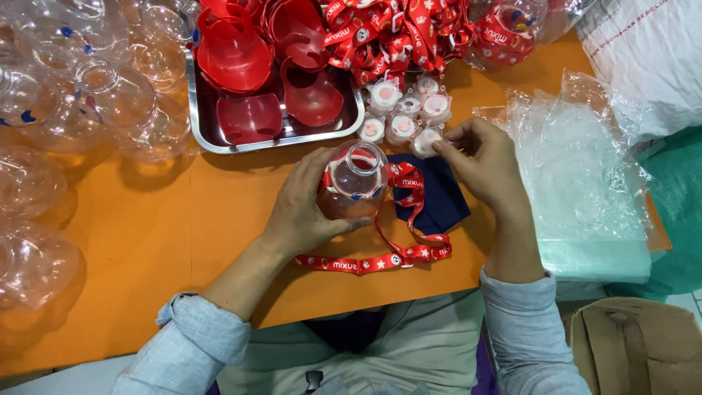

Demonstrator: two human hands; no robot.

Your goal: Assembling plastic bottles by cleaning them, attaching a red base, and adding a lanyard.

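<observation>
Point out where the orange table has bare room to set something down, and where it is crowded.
Bare orange table lies left of the left hand, between the steel tray and the near edge. A narrower strip runs below the red lanyard. Crowded: clear bottles along the left, white caps by the right hand, plastic bags at right.

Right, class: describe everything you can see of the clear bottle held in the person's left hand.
The clear bottle is round-bodied, see-through plastic by its look, with an open, uncapped neck facing the camera. A red strap circles its neck and trails onto the orange table. The left hand grips its side, holding it above a dark blue cloth. The right hand does not touch it.
</observation>
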